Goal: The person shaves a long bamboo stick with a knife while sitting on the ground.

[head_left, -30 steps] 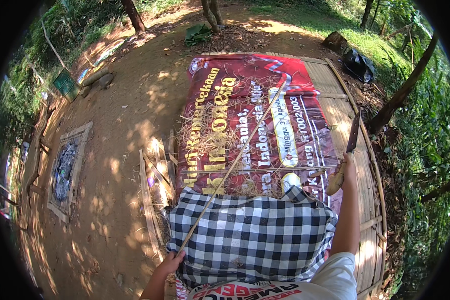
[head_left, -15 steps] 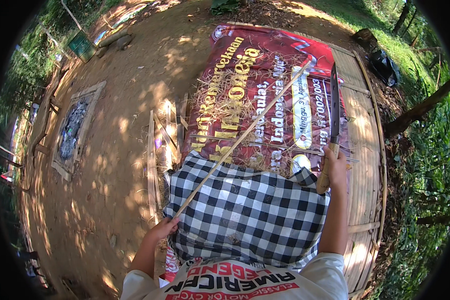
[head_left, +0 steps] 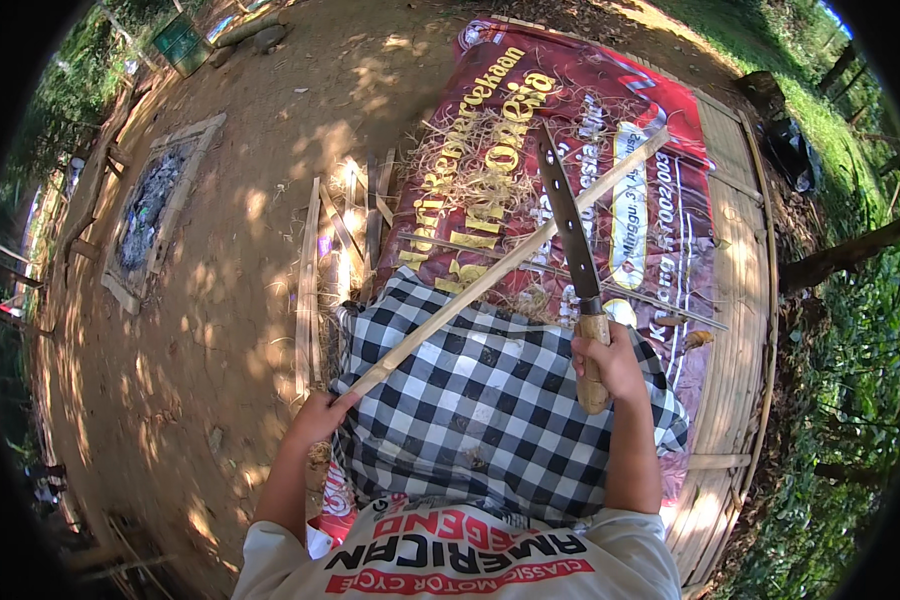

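Observation:
My left hand is closed around the near end of a long pale bamboo strip. The strip slants up and away to the right, over the checkered cloth on my lap and the banner beyond. In my right hand is the wooden handle of a large knife, its dark blade pierced by a row of holes. Its tip points away and slightly left. The blade crosses in front of the strip's far half; whether the two touch, I cannot tell.
A red printed banner strewn with thin shavings covers much of a bamboo platform. Several split bamboo pieces lie left of it. Farther left is a framed ash pit; a black plastic bag sits beyond the platform's right edge.
My right hand has brought the knife leftward, from beside the strip to across it. The strip has rolled to show a broader face. My view has shifted slightly.

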Available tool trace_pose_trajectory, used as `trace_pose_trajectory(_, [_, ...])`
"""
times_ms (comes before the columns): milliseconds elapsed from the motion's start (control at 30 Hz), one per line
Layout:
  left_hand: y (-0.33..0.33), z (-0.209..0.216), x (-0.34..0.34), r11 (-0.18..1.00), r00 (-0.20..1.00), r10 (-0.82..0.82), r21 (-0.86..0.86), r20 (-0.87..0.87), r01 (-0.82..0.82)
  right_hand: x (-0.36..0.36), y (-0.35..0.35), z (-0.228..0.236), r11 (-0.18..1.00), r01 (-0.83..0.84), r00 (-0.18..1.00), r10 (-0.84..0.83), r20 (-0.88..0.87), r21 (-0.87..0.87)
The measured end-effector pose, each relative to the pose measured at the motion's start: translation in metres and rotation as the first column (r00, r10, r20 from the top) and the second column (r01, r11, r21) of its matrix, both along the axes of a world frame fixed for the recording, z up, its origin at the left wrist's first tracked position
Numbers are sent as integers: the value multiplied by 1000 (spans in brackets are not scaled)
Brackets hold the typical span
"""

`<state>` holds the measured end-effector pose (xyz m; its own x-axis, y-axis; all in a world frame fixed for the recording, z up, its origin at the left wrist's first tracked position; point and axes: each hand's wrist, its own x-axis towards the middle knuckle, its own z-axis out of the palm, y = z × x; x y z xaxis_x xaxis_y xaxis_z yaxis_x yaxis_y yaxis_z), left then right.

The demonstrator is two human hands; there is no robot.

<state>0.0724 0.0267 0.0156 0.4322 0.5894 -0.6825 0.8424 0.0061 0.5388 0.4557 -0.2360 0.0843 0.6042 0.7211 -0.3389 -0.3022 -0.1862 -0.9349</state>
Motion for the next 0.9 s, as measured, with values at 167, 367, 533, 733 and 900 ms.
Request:
trace_pose_trajectory(167, [0, 9, 5, 969, 991, -134, 211, 9, 130, -10, 3, -4, 994, -59, 966, 80, -245, 94])
trace_pose_trajectory(367, [3, 2, 4, 944, 975, -214, 270, 65, 189, -14, 5, -11, 959, 64, 810, 113, -576, 278])
trace_pose_trajectory(533, [1, 0, 3, 862, 961, -276, 437, -25, 259, -9, 8, -21, 961, 56, 777, 128, -616, 271])
trace_pose_trajectory(733, [2, 22, 9, 829, 942, -317, 450, -110, 331, -11, 6, -29, 984, 177, 977, -174, -125, 8])
trace_pose_trajectory(900, [-6, 18, 11, 875, 958, -284, 396, -45, 278, -3, 2, -12, 956, 290, 957, -289, -15, 42])
